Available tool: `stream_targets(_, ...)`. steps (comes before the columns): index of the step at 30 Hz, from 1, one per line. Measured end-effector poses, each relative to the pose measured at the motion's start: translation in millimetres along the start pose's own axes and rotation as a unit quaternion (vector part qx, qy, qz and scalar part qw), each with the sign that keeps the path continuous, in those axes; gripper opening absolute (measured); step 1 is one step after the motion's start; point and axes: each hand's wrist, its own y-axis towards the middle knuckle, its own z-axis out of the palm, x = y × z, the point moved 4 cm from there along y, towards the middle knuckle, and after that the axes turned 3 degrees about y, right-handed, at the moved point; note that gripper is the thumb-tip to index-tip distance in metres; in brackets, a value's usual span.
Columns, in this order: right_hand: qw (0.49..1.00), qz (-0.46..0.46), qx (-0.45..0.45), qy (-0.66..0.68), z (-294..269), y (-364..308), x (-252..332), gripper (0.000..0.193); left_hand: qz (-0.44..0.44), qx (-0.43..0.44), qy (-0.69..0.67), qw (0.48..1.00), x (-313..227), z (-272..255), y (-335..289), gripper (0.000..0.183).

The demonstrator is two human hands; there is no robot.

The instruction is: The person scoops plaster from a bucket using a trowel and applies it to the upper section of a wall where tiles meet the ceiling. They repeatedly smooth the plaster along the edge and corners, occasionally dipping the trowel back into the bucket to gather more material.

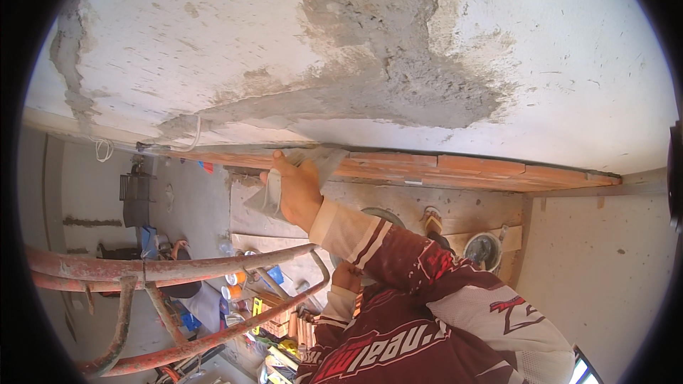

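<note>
My right hand (299,188), in a maroon and cream sleeve, reaches out to the top of a row of orange bricks (405,161) along the white wall. It is closed around a flat grey tool, perhaps a plastering trowel (265,200), whose grey part shows on both sides of the hand. My left hand (347,276) is lower, near my body, beside the red scaffold pipe. Its fingers are too small and partly hidden to make out. Above the bricks, rough grey mortar (441,99) covers part of the white wall (583,50).
A rusty red scaffold frame (228,264) crosses the lower left. Below are a bucket of grey mix (483,249), a sandalled foot (432,220) and clutter with orange-and-white tubs (231,286). Another person (181,250) is at the lower left. A white cable (196,135) hangs by the wall.
</note>
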Motion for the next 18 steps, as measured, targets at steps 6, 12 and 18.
stream_targets(6,0.993,0.037,0.071,-0.087,-37,-5,-11,0.017,0.004,-0.019,-0.013,1.0,5,-3,-2,0.016)
stream_targets(12,0.903,0.101,0.194,-0.371,-130,-41,60,0.022,0.036,-0.036,0.01,0.999,13,-11,-3,0.017)
stream_targets(18,0.717,0.233,0.24,-0.611,-198,-33,123,0.032,0.055,-0.088,0.12,0.987,15,-6,-10,0.015)
